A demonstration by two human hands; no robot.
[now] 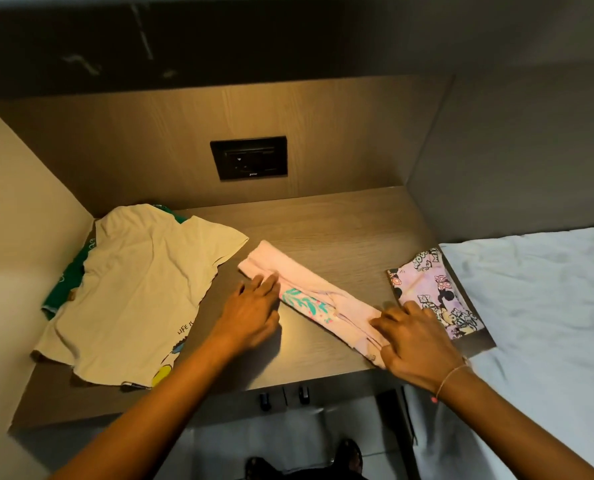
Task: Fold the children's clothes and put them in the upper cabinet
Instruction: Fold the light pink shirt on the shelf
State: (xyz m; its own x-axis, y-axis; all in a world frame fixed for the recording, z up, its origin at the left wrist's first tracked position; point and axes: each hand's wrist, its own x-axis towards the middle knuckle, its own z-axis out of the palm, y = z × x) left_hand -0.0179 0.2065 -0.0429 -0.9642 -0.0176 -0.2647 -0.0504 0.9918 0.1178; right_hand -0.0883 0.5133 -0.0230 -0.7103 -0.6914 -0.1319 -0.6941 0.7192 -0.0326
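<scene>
Pink garment [318, 299]: folded into a long narrow strip, lying diagonally across the middle of the counter [340, 220], teal leaf print showing near its centre.
Left hand [250, 315]: flat at the strip's near edge by the far-left end, fingers [266, 284] extended and released, pressing rather than gripping.
Right hand [416, 341]: laid over the strip's near-right end, fingers [390, 318] spread and slack on the cloth, grasping nothing; thin bracelet at the wrist.
Step in hand: by the look of it, smoothing the strip ahead of a further fold.
Cream T-shirt [132, 285]: spread unfolded to the left, just beside the strip, over a green garment [63, 285] peeking from beneath.
Lilac cartoon-print piece [434, 296]: already folded, at the counter's right edge, just beside the right hand.
Bed sheet [537, 306]: white, bordering the counter on the right.
Upper cabinet: not in view.
Risk: strip's right end close to the counter's front edge; a hurried fold could drag it over, or let the layers slide apart.
Second risk: a sweeping right hand could nudge the folded lilac piece out of shape.
</scene>
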